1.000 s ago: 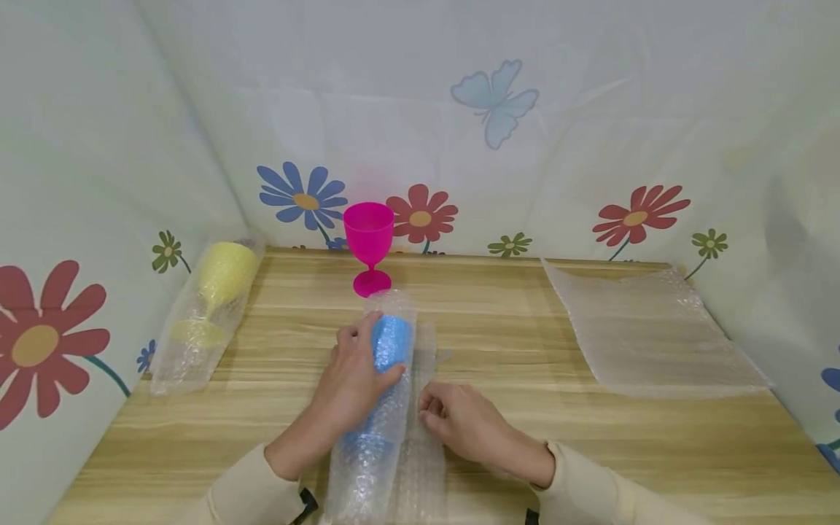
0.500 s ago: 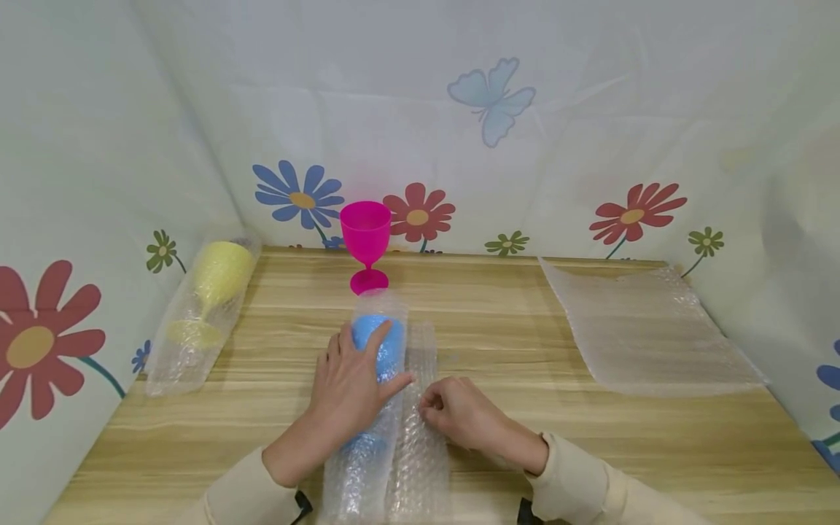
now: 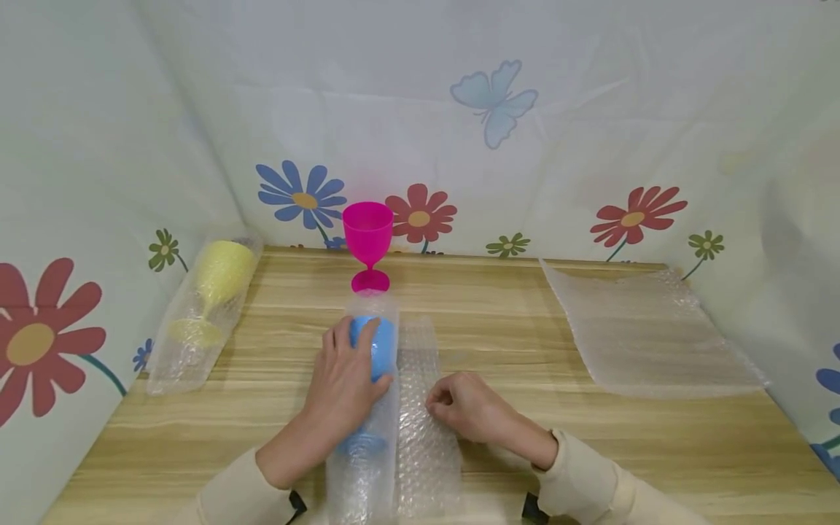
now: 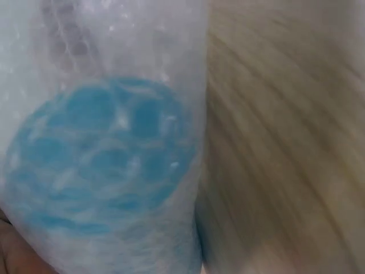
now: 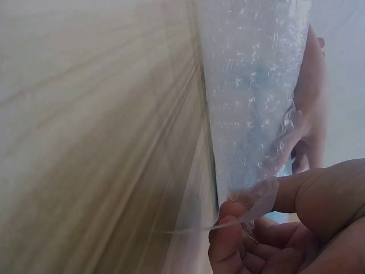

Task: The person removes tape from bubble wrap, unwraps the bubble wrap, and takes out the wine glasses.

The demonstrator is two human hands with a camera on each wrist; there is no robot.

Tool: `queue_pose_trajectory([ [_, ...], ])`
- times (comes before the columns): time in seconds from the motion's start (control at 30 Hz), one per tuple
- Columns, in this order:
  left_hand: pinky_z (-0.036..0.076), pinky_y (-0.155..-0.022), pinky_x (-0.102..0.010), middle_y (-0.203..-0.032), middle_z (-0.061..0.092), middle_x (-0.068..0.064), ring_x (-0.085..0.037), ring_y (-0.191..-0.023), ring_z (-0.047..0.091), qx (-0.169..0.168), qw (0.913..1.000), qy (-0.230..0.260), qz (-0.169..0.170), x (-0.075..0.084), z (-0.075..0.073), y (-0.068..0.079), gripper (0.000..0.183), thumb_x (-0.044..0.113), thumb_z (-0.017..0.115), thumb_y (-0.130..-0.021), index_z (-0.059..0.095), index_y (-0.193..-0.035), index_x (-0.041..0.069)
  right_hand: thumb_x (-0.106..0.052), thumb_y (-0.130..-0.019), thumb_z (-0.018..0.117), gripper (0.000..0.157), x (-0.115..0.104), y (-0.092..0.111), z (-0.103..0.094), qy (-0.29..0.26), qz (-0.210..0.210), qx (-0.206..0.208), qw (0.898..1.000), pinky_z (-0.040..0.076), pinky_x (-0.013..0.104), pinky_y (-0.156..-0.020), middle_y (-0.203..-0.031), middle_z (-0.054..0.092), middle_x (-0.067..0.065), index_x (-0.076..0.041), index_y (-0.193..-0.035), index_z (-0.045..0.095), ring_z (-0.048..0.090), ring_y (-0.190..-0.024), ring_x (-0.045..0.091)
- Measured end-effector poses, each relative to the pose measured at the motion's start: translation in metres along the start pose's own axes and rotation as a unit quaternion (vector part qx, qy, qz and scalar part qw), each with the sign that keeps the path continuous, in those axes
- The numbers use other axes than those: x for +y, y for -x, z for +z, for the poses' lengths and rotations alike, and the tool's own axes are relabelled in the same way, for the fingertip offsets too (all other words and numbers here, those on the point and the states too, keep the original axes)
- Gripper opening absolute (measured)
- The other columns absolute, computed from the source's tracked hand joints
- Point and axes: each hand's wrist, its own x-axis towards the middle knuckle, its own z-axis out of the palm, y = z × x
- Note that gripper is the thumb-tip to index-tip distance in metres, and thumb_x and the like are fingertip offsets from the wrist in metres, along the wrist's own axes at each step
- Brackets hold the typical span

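Observation:
A blue goblet (image 3: 383, 348) lies on its side inside a roll of bubble wrap (image 3: 363, 485), its cup end away from me. Over the cup, my left hand (image 3: 344, 386) grips the roll with fingers and thumb spread round it. In the left wrist view the blue round foot (image 4: 108, 154) shows through the bubbles. My right hand (image 3: 469, 406) pinches the loose edge of the wrap flap (image 3: 423, 430) that extends to the roll's right. The right wrist view shows finger and thumb on that clear edge (image 5: 259, 200), with a thin clear strip (image 5: 188, 230) stretching left from the fingers.
A magenta goblet (image 3: 368, 233) stands upright just behind the roll. At the left wall lies a yellow goblet (image 3: 223, 273) wrapped in bubble wrap. A flat sheet of bubble wrap (image 3: 646, 332) lies at the back right of the wooden table (image 3: 512, 313). Flower-printed sheeting (image 3: 420, 131) encloses the table.
The wrapped blue goblet has rolled slightly left under my left hand, and more of the flap shows on its right. My right hand has shifted slightly right with the edge.

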Motion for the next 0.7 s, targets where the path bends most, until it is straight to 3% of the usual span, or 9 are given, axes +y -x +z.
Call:
queue_pose_trajectory([
  [0.13, 0.049, -0.087, -0.066, -0.150, 0.032, -0.038, -0.055, -0.133, 0.038, -0.021, 0.9997, -0.012, -0.003, 0.001, -0.004, 0.004, 0.059, 0.019, 0.083, -0.085, 0.063, -0.141, 0.020, -0.003, -0.093, 0.069, 0.010, -0.001, 0.000, -0.002, 0.000, -0.002, -0.003, 1.000, 0.050, 0.023, -0.058, -0.075, 0.066, -0.006, -0.007, -0.088, 0.076, 0.055, -0.061, 0.003],
  [0.27, 0.050, -0.085, -0.066, -0.151, 0.027, -0.041, -0.056, -0.134, 0.037, -0.035, 0.9991, -0.023, 0.001, 0.001, -0.005, 0.007, 0.047, 0.017, 0.077, -0.089, 0.069, -0.134, 0.023, -0.002, -0.094, 0.069, 0.011, -0.004, 0.001, -0.005, -0.007, 0.000, -0.010, 1.000, 0.049, 0.023, -0.057, -0.074, 0.066, -0.005, -0.006, -0.088, 0.075, 0.055, -0.061, 0.005],
  [0.43, 0.046, -0.094, -0.068, -0.153, 0.024, -0.043, -0.058, -0.135, 0.036, -0.045, 0.9988, -0.018, -0.007, -0.001, -0.004, 0.008, 0.048, 0.029, 0.076, -0.092, 0.065, -0.138, 0.021, -0.001, -0.095, 0.068, 0.010, -0.005, 0.003, -0.010, -0.008, 0.001, -0.016, 1.000, 0.049, 0.023, -0.058, -0.076, 0.067, -0.004, -0.004, -0.090, 0.076, 0.056, -0.064, 0.006],
  [0.57, 0.044, -0.100, -0.067, -0.153, 0.021, -0.043, -0.057, -0.135, 0.036, -0.067, 0.9974, -0.009, -0.025, -0.005, -0.005, 0.008, 0.065, 0.047, 0.081, -0.088, 0.059, -0.143, 0.020, 0.000, -0.095, 0.068, 0.010, -0.005, 0.004, -0.014, -0.005, -0.012, -0.008, 1.000, 0.049, 0.023, -0.058, -0.076, 0.067, -0.002, -0.003, -0.089, 0.076, 0.055, -0.064, 0.006],
  [0.7, 0.040, -0.100, -0.065, -0.152, 0.025, -0.044, -0.057, -0.135, 0.036, -0.067, 0.9973, -0.012, -0.028, -0.009, -0.007, 0.007, 0.069, 0.042, 0.087, -0.083, 0.057, -0.142, 0.020, 0.001, -0.094, 0.068, 0.010, -0.003, 0.004, -0.016, -0.005, -0.017, -0.009, 1.000, 0.048, 0.023, -0.057, -0.075, 0.068, -0.003, -0.002, -0.088, 0.076, 0.054, -0.063, 0.005],
])
